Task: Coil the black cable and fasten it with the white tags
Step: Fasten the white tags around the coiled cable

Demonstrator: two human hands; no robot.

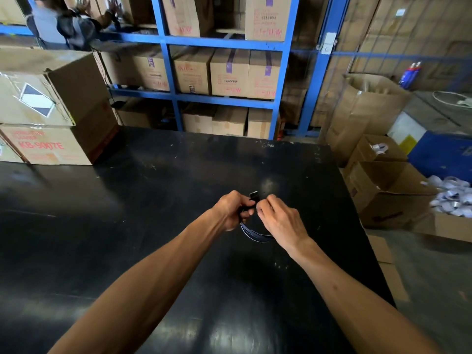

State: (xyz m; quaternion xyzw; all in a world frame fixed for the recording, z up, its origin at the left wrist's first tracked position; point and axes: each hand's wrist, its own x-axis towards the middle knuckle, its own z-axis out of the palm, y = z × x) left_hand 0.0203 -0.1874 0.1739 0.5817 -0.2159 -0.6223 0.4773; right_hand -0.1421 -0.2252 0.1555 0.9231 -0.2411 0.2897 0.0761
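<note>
**Two hands closed on a coiled black cable above the table**

Two bare forearms reach in from the 6 o'clock edge of the head view and meet just right of centre, above a glossy black table (127, 226). The left hand (231, 210) is curled into a fist around the gathered strands of the black cable (252, 232), fingers wrapped and thumb pressed against them. The right hand (279, 217) sits just beside it at its 3 o'clock, fingertips pinched shut on the top of the bundle, where a small dark connector with a pale edge (254, 194) pokes up between the two hands. Below the hands, toward 6 o'clock, the cable's loops hang in a shallow arc, several strands lying close together; whether they touch the tabletop cannot be told. No white tag can be made out in either hand.

At 9 o'clock, stacked cardboard boxes (51, 111) stand on the table's far left corner. At 12 o'clock, blue shelving (224, 44) holds rows of cartons. At 3 o'clock, off the table's right edge, open cartons (388, 192) sit on the floor, and one at the frame's edge holds a heap of pale coiled items (452, 198). At 11 o'clock another person (63, 24) stands by the shelves.
</note>
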